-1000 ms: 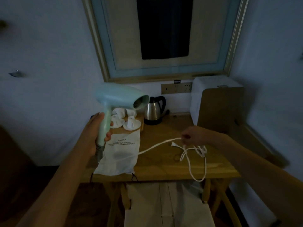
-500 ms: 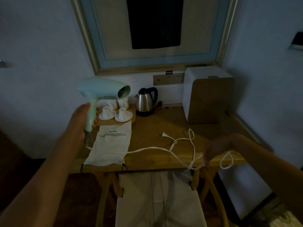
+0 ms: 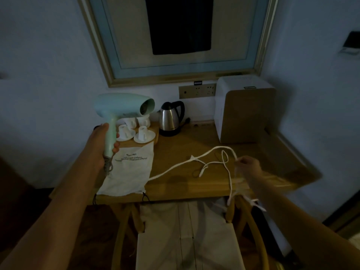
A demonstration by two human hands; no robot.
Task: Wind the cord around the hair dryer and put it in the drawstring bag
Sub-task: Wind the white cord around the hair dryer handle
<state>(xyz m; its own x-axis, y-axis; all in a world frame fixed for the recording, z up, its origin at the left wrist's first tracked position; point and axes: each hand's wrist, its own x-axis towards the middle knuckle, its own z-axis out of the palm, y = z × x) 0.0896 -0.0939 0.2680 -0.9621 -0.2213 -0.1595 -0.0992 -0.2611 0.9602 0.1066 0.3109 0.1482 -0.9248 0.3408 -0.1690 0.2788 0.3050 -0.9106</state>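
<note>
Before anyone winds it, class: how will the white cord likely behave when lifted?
Probably floppy: the cord sags and loops between the hair dryer and the right hand. It may tangle, since loose loops cross near that hand. Part hangs off the table, so it could slide.

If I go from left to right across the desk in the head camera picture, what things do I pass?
Hair dryer → cups → kettle → right hand holding the cord

Mint-green hair dryer (image 3: 120,106), white cord (image 3: 175,166), white drawstring bag (image 3: 128,176)
</note>
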